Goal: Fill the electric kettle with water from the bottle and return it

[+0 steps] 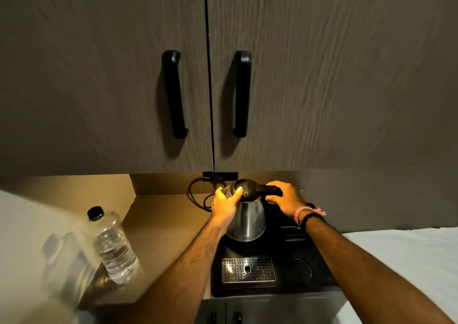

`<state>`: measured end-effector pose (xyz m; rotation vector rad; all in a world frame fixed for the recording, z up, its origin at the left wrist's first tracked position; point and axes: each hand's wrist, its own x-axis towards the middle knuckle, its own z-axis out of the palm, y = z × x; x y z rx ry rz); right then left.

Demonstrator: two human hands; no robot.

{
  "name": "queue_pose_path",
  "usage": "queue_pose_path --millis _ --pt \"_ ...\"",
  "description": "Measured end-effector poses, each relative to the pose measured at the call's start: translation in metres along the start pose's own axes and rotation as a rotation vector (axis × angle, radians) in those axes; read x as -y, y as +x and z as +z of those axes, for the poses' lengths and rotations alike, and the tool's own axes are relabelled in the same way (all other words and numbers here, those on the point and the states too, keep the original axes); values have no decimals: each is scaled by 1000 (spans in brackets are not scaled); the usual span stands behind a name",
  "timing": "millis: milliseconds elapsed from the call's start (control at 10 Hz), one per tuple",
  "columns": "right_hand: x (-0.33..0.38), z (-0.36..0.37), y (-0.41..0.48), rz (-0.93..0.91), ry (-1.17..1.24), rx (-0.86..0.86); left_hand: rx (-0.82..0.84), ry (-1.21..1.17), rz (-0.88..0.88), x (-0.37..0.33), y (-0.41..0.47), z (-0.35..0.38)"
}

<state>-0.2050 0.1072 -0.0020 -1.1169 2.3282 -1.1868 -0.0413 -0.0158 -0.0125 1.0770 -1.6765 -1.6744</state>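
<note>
Head view, and both hands are on the electric kettle (247, 218), which stands on the black tray (319, 278) under the cabinet doors (322, 76). Left hand (226, 206) wraps the steel body up near the lid, thumb pressed on the black top. Right hand (285, 197) is closed around the black handle on the kettle's right side, beaded and pink bracelets at that wrist. Water bottle (112, 247) stands capped on the counter (163, 224), well off to the left of both arms, untouched. A perforated drip grate (248, 269) sits in the tray just in front of the kettle.
</note>
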Motion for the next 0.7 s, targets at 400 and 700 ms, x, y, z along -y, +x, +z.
queue_pose_path --millis 400,700 --pt "-15 4 -11 3 -106 -47 6 -11 -47 5 2 7" --pt "-23 15 -48 -120 -555 -179 -102 265 149 4 -14 -5"
